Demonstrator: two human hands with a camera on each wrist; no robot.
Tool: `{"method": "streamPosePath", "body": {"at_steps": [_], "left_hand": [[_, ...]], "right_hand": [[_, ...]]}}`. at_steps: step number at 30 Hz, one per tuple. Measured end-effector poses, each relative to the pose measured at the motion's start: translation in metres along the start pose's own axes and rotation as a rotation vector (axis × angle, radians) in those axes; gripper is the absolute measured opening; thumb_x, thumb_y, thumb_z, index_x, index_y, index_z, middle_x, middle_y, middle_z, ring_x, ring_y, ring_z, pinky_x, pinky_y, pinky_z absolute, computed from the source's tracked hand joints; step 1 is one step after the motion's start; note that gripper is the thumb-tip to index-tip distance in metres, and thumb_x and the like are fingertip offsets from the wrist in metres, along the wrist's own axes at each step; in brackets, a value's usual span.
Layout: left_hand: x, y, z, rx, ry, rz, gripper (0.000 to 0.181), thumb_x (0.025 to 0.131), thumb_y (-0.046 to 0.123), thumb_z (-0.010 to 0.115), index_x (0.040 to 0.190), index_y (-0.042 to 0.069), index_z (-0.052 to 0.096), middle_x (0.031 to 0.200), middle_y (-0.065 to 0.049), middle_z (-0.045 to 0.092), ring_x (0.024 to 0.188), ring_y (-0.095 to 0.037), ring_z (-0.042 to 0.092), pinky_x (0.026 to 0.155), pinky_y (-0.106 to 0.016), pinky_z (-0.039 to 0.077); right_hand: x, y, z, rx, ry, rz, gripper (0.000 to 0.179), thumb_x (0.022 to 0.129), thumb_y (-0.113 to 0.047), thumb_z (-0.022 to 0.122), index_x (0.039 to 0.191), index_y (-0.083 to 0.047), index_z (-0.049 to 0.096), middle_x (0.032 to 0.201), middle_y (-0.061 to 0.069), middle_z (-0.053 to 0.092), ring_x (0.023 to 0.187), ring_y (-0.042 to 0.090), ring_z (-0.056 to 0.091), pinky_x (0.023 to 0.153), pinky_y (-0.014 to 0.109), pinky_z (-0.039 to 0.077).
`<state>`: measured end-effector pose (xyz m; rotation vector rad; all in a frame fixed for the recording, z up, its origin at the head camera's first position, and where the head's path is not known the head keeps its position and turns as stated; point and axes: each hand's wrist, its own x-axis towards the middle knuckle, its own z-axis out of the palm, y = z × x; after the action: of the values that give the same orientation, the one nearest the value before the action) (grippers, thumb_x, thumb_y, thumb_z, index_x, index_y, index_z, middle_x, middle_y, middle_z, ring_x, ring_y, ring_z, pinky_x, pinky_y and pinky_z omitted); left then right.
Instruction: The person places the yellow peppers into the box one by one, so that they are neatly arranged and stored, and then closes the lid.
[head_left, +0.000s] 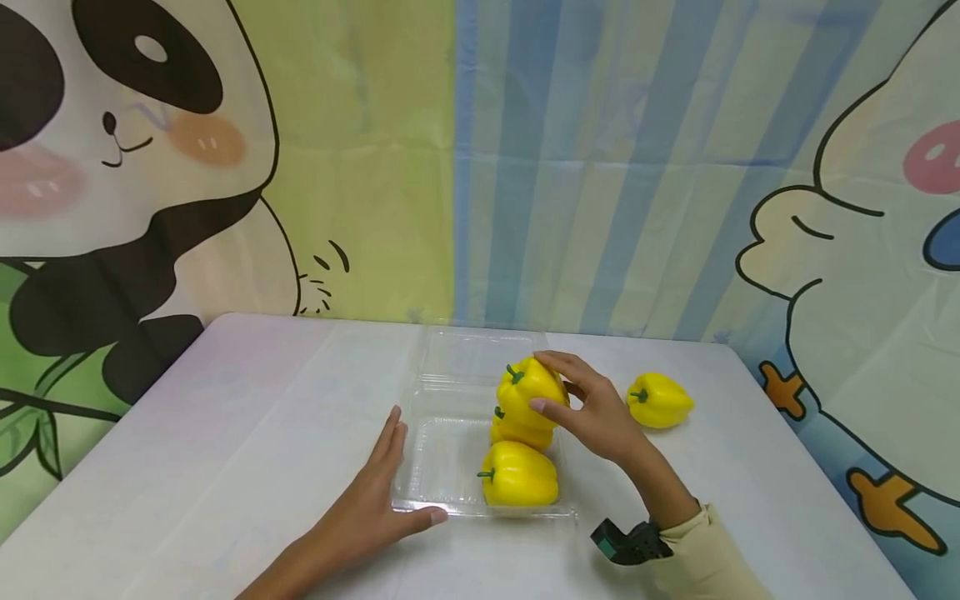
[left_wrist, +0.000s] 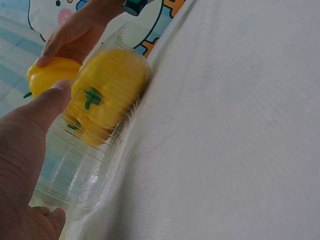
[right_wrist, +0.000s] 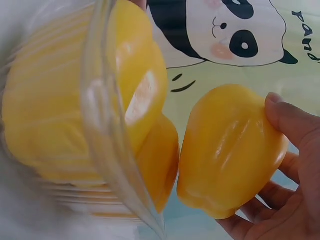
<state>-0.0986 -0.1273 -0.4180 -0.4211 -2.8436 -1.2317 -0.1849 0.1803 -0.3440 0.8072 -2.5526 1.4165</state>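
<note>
My right hand [head_left: 592,408] grips a yellow bell pepper [head_left: 534,385] with a green stem, thumb at its near side and fingers over the far side. In the right wrist view this pepper [right_wrist: 232,150] is raised beside the wall of a clear plastic clamshell box [head_left: 442,467]. Two yellow peppers show in the box's right half: a front pepper [head_left: 521,475] in full view, and a rear pepper [head_left: 525,433] partly hidden by the held one. My left hand [head_left: 367,500] is at the box's front left corner, fingers straight along the left side, thumb stretched along the front edge.
Another yellow pepper [head_left: 660,400] lies on the white tabletop [head_left: 247,433], right of the box. The box's clear lid [head_left: 480,354] is folded back towards the far table edge. A dark device [head_left: 632,543] is on my right wrist. A printed curtain [head_left: 570,167] hangs behind the table.
</note>
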Motion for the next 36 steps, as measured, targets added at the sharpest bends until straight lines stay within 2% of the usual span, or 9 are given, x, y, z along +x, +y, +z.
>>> {"method": "streamPosePath", "body": {"at_steps": [11, 18, 26, 36], "left_hand": [[0.001, -0.001, 0.001, -0.005, 0.014, 0.012, 0.126, 0.069, 0.063, 0.078, 0.155, 0.002, 0.009, 0.161, 0.007, -0.011, 0.146, -0.028, 0.012, 0.11, -0.05, 0.024], [0.0, 0.0, 0.0, -0.006, 0.007, 0.014, 0.126, 0.07, 0.064, 0.076, 0.155, 0.002, 0.009, 0.161, 0.005, -0.011, 0.146, -0.029, 0.011, 0.11, -0.052, 0.024], [0.0, 0.001, -0.001, -0.005, 0.0, 0.012, 0.125, 0.07, 0.064, 0.076, 0.155, 0.001, 0.01, 0.161, 0.005, -0.011, 0.146, -0.029, 0.01, 0.11, -0.052, 0.023], [0.0, 0.001, 0.0, -0.016, 0.006, 0.01, 0.124, 0.07, 0.061, 0.079, 0.155, 0.001, 0.011, 0.161, 0.007, -0.011, 0.145, -0.029, 0.011, 0.11, -0.053, 0.024]], "right_hand": [[-0.001, -0.015, 0.01, 0.079, -0.009, -0.05, 0.058, 0.09, -0.019, 0.072, 0.144, -0.017, 0.048, 0.144, 0.001, 0.045, 0.128, 0.022, 0.046, 0.103, 0.046, 0.041], [-0.001, -0.025, 0.023, 0.107, -0.023, -0.057, 0.058, 0.09, -0.022, 0.072, 0.144, -0.019, 0.049, 0.142, -0.001, 0.045, 0.126, 0.02, 0.048, 0.102, 0.045, 0.042], [-0.003, -0.033, 0.034, 0.143, -0.059, -0.068, 0.058, 0.091, -0.023, 0.071, 0.145, -0.019, 0.048, 0.141, 0.0, 0.046, 0.124, 0.02, 0.049, 0.101, 0.043, 0.043], [-0.003, -0.037, 0.043, 0.193, -0.101, -0.086, 0.058, 0.09, -0.018, 0.072, 0.144, -0.018, 0.05, 0.14, 0.0, 0.046, 0.123, 0.019, 0.05, 0.102, 0.043, 0.042]]}}
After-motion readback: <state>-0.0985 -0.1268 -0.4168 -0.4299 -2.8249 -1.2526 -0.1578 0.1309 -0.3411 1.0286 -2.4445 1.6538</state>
